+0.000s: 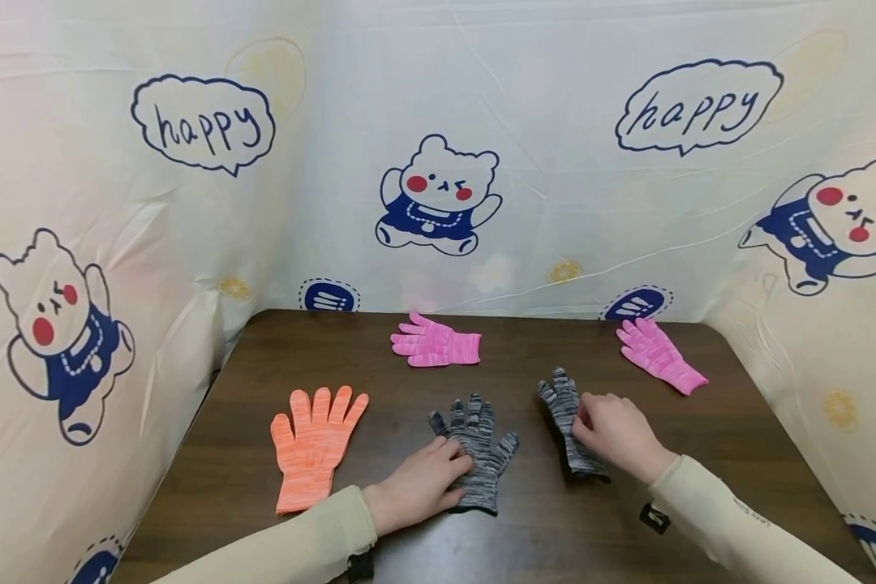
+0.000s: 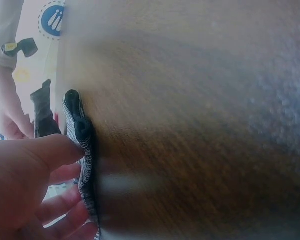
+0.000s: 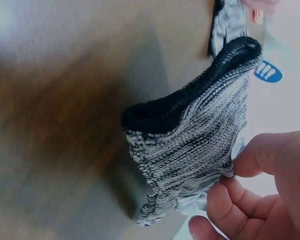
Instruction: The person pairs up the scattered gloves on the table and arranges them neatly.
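Grey glove [image 1: 484,450], near centre, lies flat on the tabletop [image 1: 212,454], seemingly steadied by loose fingers of the left hand [image 1: 422,483]; the right hand [image 1: 623,435] pinches another grey glove [image 1: 565,415], farther right, apparently to raise it.

Left grip [image 2: 27,182] against a gray knit glove [image 2: 88,162] on brown tabletop [image 2: 190,125]

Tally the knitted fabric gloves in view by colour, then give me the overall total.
Mottled black-and-grey knitted gloves: 2
Bright pink knitted gloves: 2
Bright orange knitted glove: 1
Total: 5 gloves
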A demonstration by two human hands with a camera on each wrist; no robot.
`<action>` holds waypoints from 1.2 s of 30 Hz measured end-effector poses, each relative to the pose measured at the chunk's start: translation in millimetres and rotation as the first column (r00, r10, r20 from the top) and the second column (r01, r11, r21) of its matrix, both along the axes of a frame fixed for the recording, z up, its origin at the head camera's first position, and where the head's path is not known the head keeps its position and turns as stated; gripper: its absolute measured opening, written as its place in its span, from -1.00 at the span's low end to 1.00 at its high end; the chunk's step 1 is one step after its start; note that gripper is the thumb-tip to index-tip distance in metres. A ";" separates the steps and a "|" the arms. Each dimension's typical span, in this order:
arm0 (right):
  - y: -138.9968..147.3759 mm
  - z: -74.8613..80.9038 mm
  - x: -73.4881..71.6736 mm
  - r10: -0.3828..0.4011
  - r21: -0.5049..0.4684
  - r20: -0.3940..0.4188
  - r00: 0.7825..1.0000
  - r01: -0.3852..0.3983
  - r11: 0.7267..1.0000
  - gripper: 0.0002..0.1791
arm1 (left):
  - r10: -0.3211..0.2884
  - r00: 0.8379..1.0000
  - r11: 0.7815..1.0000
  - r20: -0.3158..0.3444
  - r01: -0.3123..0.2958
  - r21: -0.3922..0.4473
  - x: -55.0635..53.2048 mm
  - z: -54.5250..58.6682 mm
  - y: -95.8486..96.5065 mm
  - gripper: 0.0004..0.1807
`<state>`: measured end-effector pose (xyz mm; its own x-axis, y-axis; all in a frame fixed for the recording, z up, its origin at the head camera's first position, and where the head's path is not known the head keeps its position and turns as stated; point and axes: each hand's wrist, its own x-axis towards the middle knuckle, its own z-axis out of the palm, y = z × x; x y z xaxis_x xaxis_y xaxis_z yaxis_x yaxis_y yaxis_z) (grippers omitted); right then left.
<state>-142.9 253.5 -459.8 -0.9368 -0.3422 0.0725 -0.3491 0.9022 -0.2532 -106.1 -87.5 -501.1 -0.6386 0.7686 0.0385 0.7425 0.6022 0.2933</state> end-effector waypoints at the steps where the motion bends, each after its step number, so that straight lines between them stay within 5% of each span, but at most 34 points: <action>1: -1.4 -0.9 2.3 -0.004 0.003 0.010 1.000 0.004 1.000 -0.84 | 0.000 1.000 1.000 -0.002 0.000 -0.001 -0.1 -0.1 0.0 -0.77; 14: -15.4 -19.5 28.2 0.026 -0.002 -0.050 0.998 -0.026 1.000 -0.73 | -0.001 1.000 1.000 -0.006 0.001 -0.009 -1.8 -3.2 -0.2 -0.76; 22: -21.5 -33.5 32.1 0.039 0.003 -0.049 0.998 -0.039 0.999 -0.72 | -0.002 1.000 1.000 0.013 0.002 -0.012 0.8 0.1 0.2 -0.75; 36: -20.8 -35.0 30.8 0.079 -0.015 -0.066 0.995 -0.080 0.997 -0.77 | 0.008 1.000 1.000 0.017 -0.008 -0.009 0.6 -1.8 0.2 -0.75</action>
